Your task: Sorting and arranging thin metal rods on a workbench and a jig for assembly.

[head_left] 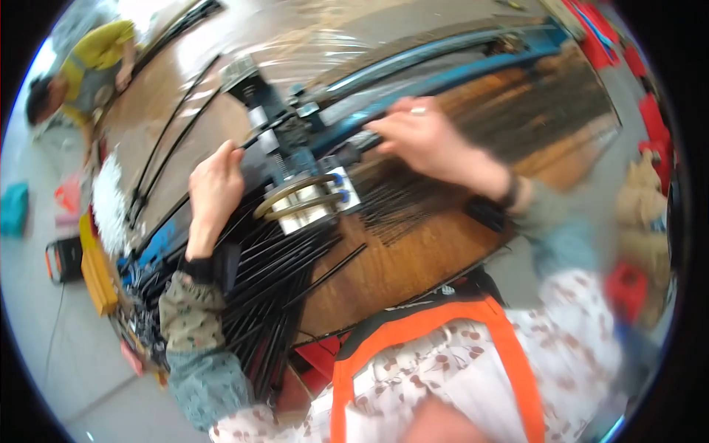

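Observation:
My left hand (216,181) is closed at the left side of a metal bench fixture (281,122), its fingertips around a thin black rod (257,138) that runs into the fixture. On the other side, my right hand (432,140) has its fingers bent together beside a dark cylindrical part (353,151). What its fingers hold is hidden and slightly blurred. Two curved brownish hoses (295,193) join a metal block with blue fittings at the fixture's near end. Under my left wrist, a bundle of black rods (273,269) fans out toward me.
A long blue rail (458,74) stretches right from the fixture across the wooden table (413,255). More thin dark rods (391,210) lie under my right hand. Another person in yellow (96,55) works at the far left. A yellow bin (98,269) stands beside the left edge.

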Demonstrator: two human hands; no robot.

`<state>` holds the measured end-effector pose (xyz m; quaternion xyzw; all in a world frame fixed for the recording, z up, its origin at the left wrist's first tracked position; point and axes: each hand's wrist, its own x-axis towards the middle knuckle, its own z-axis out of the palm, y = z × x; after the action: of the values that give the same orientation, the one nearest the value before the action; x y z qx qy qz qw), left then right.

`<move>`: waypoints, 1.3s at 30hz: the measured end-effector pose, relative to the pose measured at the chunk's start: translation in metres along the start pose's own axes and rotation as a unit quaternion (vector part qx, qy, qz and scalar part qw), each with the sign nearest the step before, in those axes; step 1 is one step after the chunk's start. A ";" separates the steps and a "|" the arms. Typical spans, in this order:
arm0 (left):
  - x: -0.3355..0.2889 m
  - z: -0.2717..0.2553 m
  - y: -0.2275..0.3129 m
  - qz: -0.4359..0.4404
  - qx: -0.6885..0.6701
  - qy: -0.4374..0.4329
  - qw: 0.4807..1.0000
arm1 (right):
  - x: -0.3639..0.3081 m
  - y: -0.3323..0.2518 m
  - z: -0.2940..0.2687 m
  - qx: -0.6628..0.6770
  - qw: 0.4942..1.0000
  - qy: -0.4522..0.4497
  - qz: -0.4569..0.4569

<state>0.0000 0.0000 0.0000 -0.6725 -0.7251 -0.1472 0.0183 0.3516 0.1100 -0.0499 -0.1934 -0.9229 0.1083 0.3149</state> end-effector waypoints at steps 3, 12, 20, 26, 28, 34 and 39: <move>0.008 0.004 0.006 0.004 -0.022 -0.029 0.999 | 0.010 -0.009 0.007 0.146 0.989 -0.029 0.014; 0.024 0.025 -0.006 0.211 0.088 0.143 0.963 | -0.034 0.038 -0.002 -0.003 0.986 -0.101 0.130; -0.013 -0.009 -0.052 0.122 0.240 0.240 0.933 | -0.009 0.035 0.000 0.112 0.935 -0.329 0.066; -0.138 0.007 0.037 0.094 0.089 0.008 0.992 | -0.003 -0.002 0.009 0.063 0.972 -0.211 -0.075; -0.134 0.025 0.034 0.057 0.070 0.022 0.996 | -0.007 -0.013 0.016 0.071 0.972 -0.215 -0.068; -0.124 0.033 0.018 0.073 0.116 -0.043 0.990 | -0.014 -0.038 0.019 0.065 0.974 -0.205 -0.074; -0.109 0.030 0.012 0.115 -0.036 -0.055 0.991 | -0.011 -0.049 0.001 0.023 0.987 -0.118 -0.109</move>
<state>0.0272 -0.0977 -0.0504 -0.7585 -0.6374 -0.1327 -0.0289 0.3441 0.0610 -0.0409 -0.0705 -0.9663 0.1167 0.2184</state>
